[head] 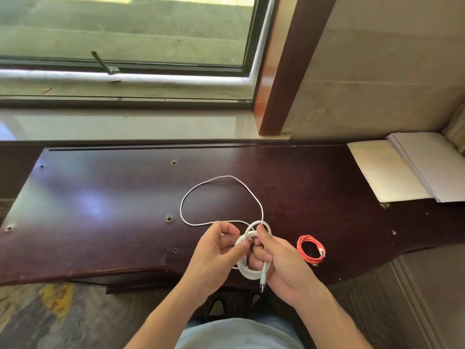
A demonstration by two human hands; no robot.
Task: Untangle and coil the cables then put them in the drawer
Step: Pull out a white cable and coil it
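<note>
The white cable [247, 258] is partly coiled: several turns sit bunched between your hands above the near edge of the table [100, 210], while a loose loop still lies on the table beyond them. Your left hand [216, 250] pinches the turns and your right hand [279, 263] grips the coil with the plug end hanging down. The orange cable [310, 248] lies already coiled on the table just right of your right hand; judge both cables still to be put away, with no drawer visible.
</note>
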